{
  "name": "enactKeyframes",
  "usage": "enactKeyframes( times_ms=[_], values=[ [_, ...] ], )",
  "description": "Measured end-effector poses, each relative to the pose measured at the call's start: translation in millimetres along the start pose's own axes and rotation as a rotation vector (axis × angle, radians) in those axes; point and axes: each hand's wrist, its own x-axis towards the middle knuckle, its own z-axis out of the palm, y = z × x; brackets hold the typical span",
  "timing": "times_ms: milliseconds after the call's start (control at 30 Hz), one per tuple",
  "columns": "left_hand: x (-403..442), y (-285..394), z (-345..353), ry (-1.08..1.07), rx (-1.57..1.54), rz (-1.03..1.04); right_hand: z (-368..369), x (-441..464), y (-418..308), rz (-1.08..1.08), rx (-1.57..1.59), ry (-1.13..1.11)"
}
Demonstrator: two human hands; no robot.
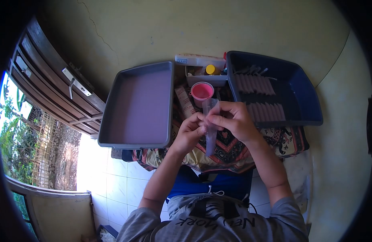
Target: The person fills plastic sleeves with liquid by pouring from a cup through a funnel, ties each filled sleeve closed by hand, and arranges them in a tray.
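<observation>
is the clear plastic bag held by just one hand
No, the left hand and the right hand both have fingers on the clear plastic bag.

– what sort of place is this?
– a home, by the look of it: a panelled wooden door [53, 82] open onto greenery [16, 145], white floor tiles [121, 183], a patterned cloth [288, 139].
– and a cracked, painted wall [174, 24].

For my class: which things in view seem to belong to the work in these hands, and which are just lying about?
Likely in use:
clear plastic sleeve, held by left hand and right hand
tray with purplish liquid
pink cup
dark bin
purplish filled sleeves

Apparently just lying about:
yellow-capped container
long white package
</observation>
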Motion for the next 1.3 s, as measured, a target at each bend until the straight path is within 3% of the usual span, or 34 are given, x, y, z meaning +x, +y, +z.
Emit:
enactKeyframes(
  times_ms=[267, 467, 533, 600, 633, 700, 800, 967, 1033, 1067, 1100, 1167, 1300],
  values=[
    [-3, -1, 2, 0.107, 0.063, 0.052, 1, 0, 14, -0.007, -0.039, 0.093],
    [-6, 5, 1, 0.179, 0.296, -0.018, 0, -3, 21, -0.049, -0.151, 0.06],
    [-6, 13, 11, 0.344, 0.309, -0.154, 1, -6, 18, -0.101, -0.202, 0.104],
    [-8, 15, 11, 0.365, 0.337, -0.189, 0, -9, 10, -0.607, -0.675, 0.23],
    [-9, 15, 11, 0.386, 0.364, -0.224, -3, -10, 12, -0.606, -0.675, 0.23],
    [-10, 15, 11, 0.361, 0.379, -0.206, -8, -15, 17, -0.882, -1.118, 0.001],
    [-9, 7, 9, 0.32, 0.342, -0.171, 1, -13, 18, -0.688, -1.186, 0.065],
    [-12, -5, 3, 0.296, 0.326, -0.187, -10, -15, 39, -0.574, -1.333, -0.024],
    [-14, -10, 1, 0.187, 0.709, -0.09, -12, -18, 42, -0.547, -1.34, -0.075],
    [-15, -10, 1, 0.177, 0.903, -0.142, -12, -19, 42, -0.409, -1.257, -0.152],
    [-14, -7, 6, 0.178, 0.905, -0.145, -12, -20, 41, -0.273, -1.168, -0.226],
    [-12, -1, 15, 0.104, 1.386, 0.089, -8, -24, 36, -0.217, -1.127, -0.193],
    [-12, -5, 13, 0.127, 1.375, 0.035, -10, -27, 28, -0.186, -1.023, -0.192]
  ],
)
